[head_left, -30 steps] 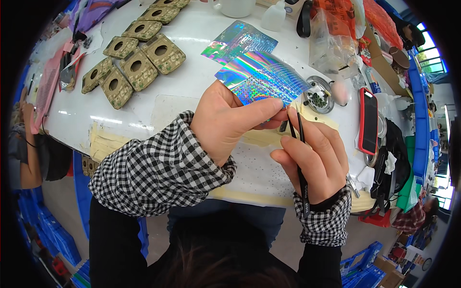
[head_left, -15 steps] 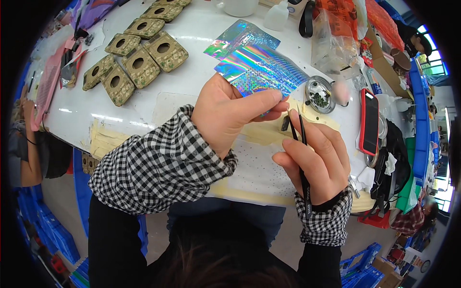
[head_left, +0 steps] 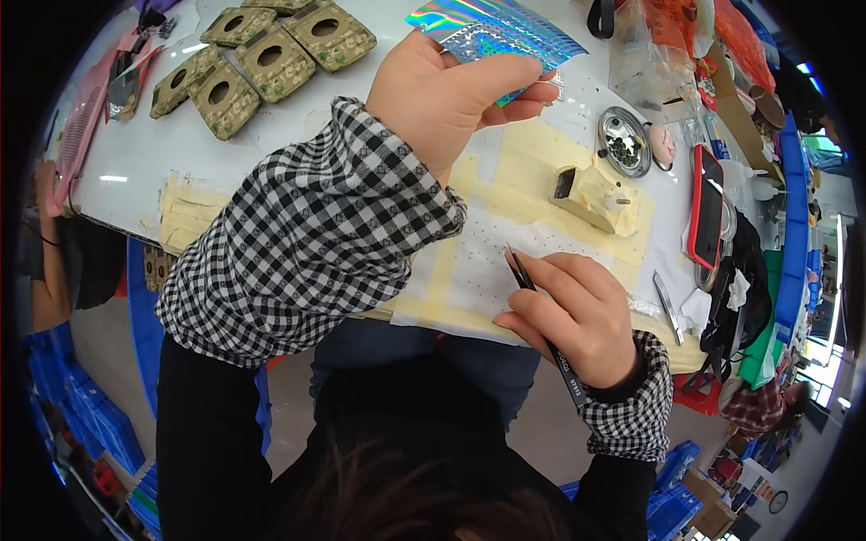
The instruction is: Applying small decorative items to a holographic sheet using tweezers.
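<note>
White table [head_left: 126,180], partly taped over. Left hand [head_left: 428,95]: thumb on shiny sheet [head_left: 510,36], fingers beneath, raised; edge grip probably keeps most of face uncovered. Right hand [head_left: 582,320], well apart from left: clamped on tweezers [head_left: 566,370], pen-like, likely for fine control; tips over speckled paper [head_left: 478,279], gap unclear. Taped block [head_left: 591,200] and dish [head_left: 605,135] of dark bits [head_left: 622,147] beyond right hand, seemingly for easy reach. Cases [head_left: 278,79] grouped upper left, perhaps out of way.
</note>
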The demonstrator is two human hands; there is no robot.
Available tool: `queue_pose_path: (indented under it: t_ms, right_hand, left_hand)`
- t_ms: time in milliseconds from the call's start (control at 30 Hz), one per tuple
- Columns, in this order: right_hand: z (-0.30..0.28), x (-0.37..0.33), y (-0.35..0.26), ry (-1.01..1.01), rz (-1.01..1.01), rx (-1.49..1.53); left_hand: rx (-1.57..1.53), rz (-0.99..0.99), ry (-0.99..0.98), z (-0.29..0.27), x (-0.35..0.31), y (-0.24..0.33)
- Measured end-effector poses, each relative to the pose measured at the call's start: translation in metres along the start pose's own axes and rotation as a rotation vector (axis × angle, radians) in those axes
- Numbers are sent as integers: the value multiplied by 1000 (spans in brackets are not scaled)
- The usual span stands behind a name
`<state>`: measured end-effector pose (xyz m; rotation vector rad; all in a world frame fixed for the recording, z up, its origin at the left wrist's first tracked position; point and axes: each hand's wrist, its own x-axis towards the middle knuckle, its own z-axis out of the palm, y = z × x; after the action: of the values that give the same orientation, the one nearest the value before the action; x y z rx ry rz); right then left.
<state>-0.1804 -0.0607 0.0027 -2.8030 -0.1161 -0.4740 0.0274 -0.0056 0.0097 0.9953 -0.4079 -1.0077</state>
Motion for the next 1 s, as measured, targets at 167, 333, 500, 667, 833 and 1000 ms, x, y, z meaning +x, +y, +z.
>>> queue_pose_path:
  t_ms: [167,333,500,667,833,1000]
  right_hand:
    - [1,1,-4,-25,13,-16]
    - [3,4,-1,-35,13,-67]
    - [-5,12,-4,-161,20,-43]
    - [-16,16,-4,-193,82,58]
    - [-20,9,2,-139,138,133]
    - [-29,7,4,-12,111,156]
  left_hand:
    - [-41,-31,-2,-5,5,-5]
    - [-65,-20,3,-2,5,-5]
    - [-68,-6,9,-3,6,-6]
    - [-55,25,6,-6,7,-5]
    - [-19,113,-7,-5,11,-10]
    - [100,122,-126,-8,5,-9]
